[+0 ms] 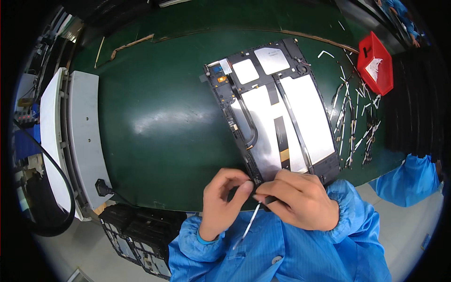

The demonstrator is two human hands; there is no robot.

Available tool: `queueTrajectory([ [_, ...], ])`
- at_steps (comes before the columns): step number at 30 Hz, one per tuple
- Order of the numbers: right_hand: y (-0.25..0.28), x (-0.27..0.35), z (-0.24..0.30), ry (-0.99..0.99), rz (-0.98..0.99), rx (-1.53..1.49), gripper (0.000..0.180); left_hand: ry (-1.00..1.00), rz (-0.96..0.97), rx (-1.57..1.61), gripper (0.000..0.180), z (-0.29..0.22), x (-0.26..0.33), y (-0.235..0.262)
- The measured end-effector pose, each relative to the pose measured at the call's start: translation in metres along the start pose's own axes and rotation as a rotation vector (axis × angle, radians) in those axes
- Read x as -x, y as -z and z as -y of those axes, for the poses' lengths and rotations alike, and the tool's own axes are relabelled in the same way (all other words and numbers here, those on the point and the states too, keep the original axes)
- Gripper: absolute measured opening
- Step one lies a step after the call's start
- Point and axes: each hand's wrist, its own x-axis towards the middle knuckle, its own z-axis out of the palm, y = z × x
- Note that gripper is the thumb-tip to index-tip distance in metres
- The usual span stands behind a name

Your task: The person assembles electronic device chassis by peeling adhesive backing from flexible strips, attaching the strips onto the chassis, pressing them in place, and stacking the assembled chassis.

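A flat black device chassis [310,117] with silver-white panels and dark ribbon cables lies tilted on the green table, its near end at my hands. My left hand [223,202] is at its near left corner, thumb and index finger pinched; whatever is between the fingertips is too small to make out. Right beside it my right hand [300,197] has its fingers closed over the near edge. A thin white strip [252,220] hangs from my right fingertips over the table's edge, in front of my blue smock. My right fingers hide part of the corner.
Thin black and white strips [347,117] lie scattered right of the chassis, near a red bin [385,70] holding white scraps. A white-grey fixture [84,136] stands on the left, with a black plug [101,188]. More black chassis [136,235] are stacked below the table's edge.
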Motion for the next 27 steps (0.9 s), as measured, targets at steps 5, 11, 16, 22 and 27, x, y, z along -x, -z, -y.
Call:
queueTrajectory([
  [5,-0.009,0.004,0.0,-0.046,-0.153,0.207,0.022,0.01,0.055,-0.137,0.02,0.011,0.035,0.007],
  [11,-0.014,0.01,-0.007,0.1,-0.187,-0.06,0.022,0.022,0.029,0.044,0.028,0.004,0.043,-0.004],
  [16,-0.014,0.012,-0.004,0.086,-0.205,-0.047,0.027,0.115,0.102,0.214,0.032,-0.005,0.047,0.0],
  [22,-0.017,0.013,-0.006,0.031,-0.273,-0.251,0.025,0.051,0.109,0.061,0.03,0.001,0.045,-0.006],
  [27,0.002,0.015,0.007,-0.123,-0.159,-0.402,0.022,-0.002,0.043,0.067,0.023,-0.005,0.033,-0.014],
])
